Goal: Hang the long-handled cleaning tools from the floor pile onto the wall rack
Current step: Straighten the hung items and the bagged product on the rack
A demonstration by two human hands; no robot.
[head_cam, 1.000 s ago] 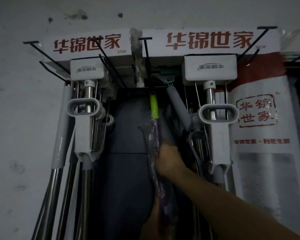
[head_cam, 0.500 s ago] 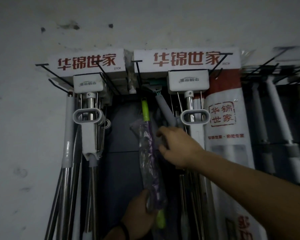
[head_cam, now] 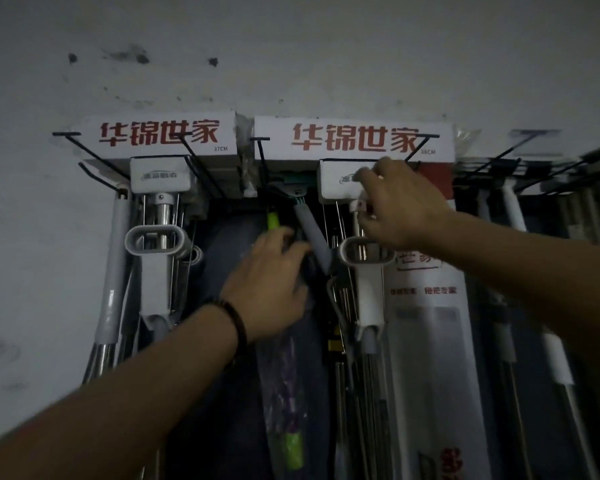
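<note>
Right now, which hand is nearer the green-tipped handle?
Left. The left hand covers the green-tipped handle just below its green end; the right hand is higher and rightward, at the white block.

Light is dim and flat, with a cold grey cast and fine grain. The bare wall (head_cam: 291, 46) is the brightest area, softly lit from no visible source; the gaps between the hanging handles sink to near black. Only the red box lettering (head_cam: 354, 140) and the green-handled tool (head_cam: 273, 220) keep some colour. The right hand (head_cam: 399, 206) is smeared by motion blur, while the left hand (head_cam: 271, 282) looks sharper. Wide-angle stretch bends both forearms, and the right edge is soft.
</note>
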